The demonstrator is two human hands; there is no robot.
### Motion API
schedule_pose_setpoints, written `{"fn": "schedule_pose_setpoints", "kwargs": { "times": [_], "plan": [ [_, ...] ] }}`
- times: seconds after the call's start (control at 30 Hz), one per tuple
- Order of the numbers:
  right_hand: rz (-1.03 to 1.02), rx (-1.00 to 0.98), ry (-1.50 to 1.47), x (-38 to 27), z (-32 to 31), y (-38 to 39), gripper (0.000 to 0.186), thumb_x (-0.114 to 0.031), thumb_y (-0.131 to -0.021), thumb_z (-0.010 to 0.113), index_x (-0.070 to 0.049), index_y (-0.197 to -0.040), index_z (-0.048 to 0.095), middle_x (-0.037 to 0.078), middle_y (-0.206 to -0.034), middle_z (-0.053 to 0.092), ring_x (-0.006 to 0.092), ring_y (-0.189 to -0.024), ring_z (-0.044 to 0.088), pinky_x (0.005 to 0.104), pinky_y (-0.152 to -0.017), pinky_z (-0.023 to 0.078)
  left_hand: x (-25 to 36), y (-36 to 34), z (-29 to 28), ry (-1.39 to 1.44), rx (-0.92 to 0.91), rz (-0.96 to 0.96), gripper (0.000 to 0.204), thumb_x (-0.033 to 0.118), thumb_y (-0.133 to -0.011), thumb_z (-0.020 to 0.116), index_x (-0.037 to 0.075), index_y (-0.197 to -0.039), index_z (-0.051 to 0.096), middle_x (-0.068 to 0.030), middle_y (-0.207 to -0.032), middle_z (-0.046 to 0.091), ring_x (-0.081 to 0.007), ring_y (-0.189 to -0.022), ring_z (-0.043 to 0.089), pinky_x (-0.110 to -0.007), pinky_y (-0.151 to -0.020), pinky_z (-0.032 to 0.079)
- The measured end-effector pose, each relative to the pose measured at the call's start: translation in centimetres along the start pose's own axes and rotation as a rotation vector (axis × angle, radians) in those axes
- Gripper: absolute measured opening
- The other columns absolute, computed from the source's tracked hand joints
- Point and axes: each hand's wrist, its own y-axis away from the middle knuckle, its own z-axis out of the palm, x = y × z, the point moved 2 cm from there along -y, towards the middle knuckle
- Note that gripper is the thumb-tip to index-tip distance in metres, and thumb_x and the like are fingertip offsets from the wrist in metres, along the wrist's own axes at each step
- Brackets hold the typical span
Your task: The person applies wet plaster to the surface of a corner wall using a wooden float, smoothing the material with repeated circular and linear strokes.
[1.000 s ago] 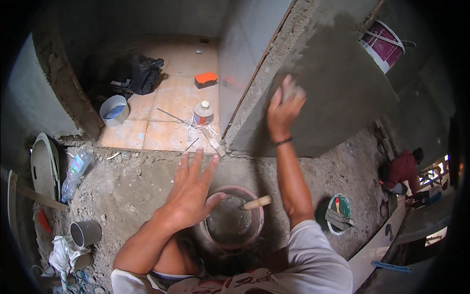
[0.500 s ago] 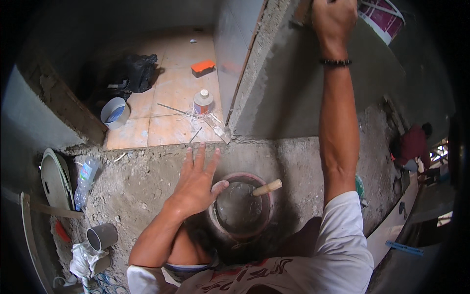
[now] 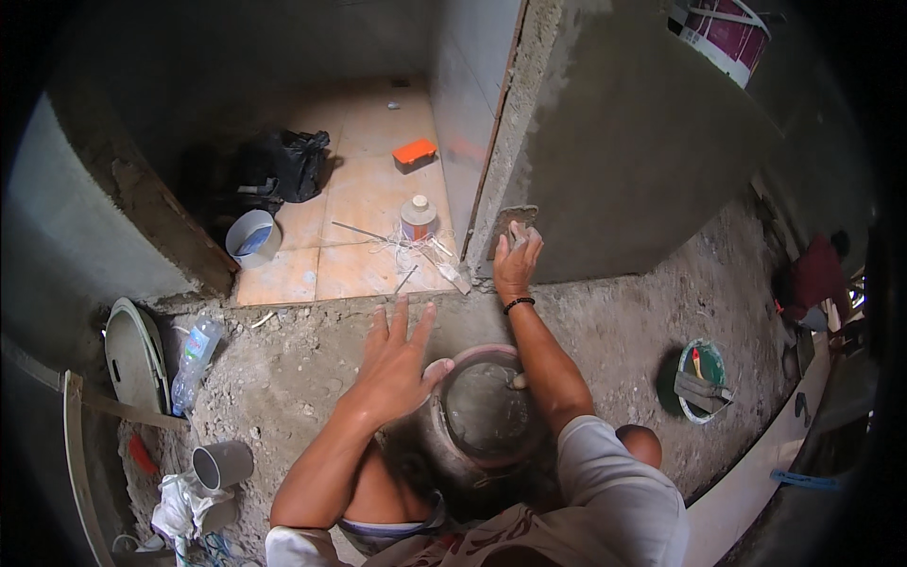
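Observation:
My right hand (image 3: 517, 257) is closed on a flat plastering float (image 3: 513, 219), its blade flat against the lower corner of the grey wet-looking wall (image 3: 624, 161). A dark bead bracelet circles that wrist. My left hand (image 3: 392, 373) hovers over the rough floor with fingers spread and holds nothing. Beside it, between my knees, stands a round bucket (image 3: 447, 359) of grey watery mix. A pale wooden handle (image 3: 519, 381) pokes out of it, partly hidden by my right forearm.
Behind the threshold, tiles bear an orange box (image 3: 415, 155), a bottle (image 3: 419, 215), a white tub (image 3: 253, 238) and a black bag (image 3: 300, 165). A green bucket with tools (image 3: 701, 387) stands right; a plastic bottle (image 3: 196, 364) and grey pipe (image 3: 223, 464) lie left. Another person (image 3: 814, 279) crouches far right.
My right hand has brought the float down and left from high on the wall to its bottom corner. The left hand stays spread. The green bucket has come into fuller view.

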Motion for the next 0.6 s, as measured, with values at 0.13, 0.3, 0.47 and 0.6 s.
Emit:
{"fn": "schedule_pose_setpoints", "kwargs": {
  "times": [0.13, 0.3, 0.47, 0.6],
  "plan": [
    [-0.027, -0.097, -0.076, -1.0, -1.9, -3.2, 0.038, -0.008, -0.089, 0.064, -0.002, -0.126, 0.054, 0.021, -0.116, 0.051, 0.0417, -0.109, 0.051, 0.0498, -0.095, 0.042, -0.2, -0.1, 0.3, -0.024, 0.044, 0.012, 0.08, 0.047, -0.094, 0.061, 0.009, -0.156, 0.026, -0.0342, -0.158, 0.014, -0.0597, -0.142, 0.014, -0.058, -0.118, 0.018],
    [-0.468, 0.214, 0.027, -9.5, -8.1, -23.3, 0.044, -0.015, -0.089, 0.065, -0.005, -0.131, 0.056, 0.021, -0.115, 0.055, 0.039, -0.104, 0.053, 0.0477, -0.093, 0.043, 0.9, 0.2, 0.2, -0.051, 0.081, 0.076, 0.08, 0.043, -0.093, 0.064, 0.009, -0.155, 0.027, -0.034, -0.158, 0.014, -0.0596, -0.142, 0.014, -0.057, -0.118, 0.019],
    [-0.288, 0.399, -0.035, -14.4, -14.6, -38.5, 0.038, -0.013, -0.09, 0.057, 0.0, -0.126, 0.059, 0.024, -0.11, 0.059, 0.0403, -0.104, 0.058, 0.0463, -0.093, 0.048, 1.3, 0.6, -0.7, 0.024, 0.061, 0.069, 0.08, 0.037, -0.092, 0.067, 0.008, -0.155, 0.028, -0.0341, -0.158, 0.014, -0.0566, -0.144, 0.015, -0.056, -0.119, 0.02],
    [-0.172, 0.506, -0.03, -11.8, -13.6, -33.8, 0.04, -0.014, -0.091, 0.057, -0.002, -0.13, 0.058, 0.026, -0.115, 0.058, 0.042, -0.109, 0.057, 0.045, -0.095, 0.047, 1.3, 1.6, -1.7, 0.042, 0.071, 0.072, 0.08, 0.035, -0.092, 0.068, 0.008, -0.155, 0.027, -0.0342, -0.158, 0.014, -0.0557, -0.144, 0.016, -0.054, -0.119, 0.019]
  ]
}}
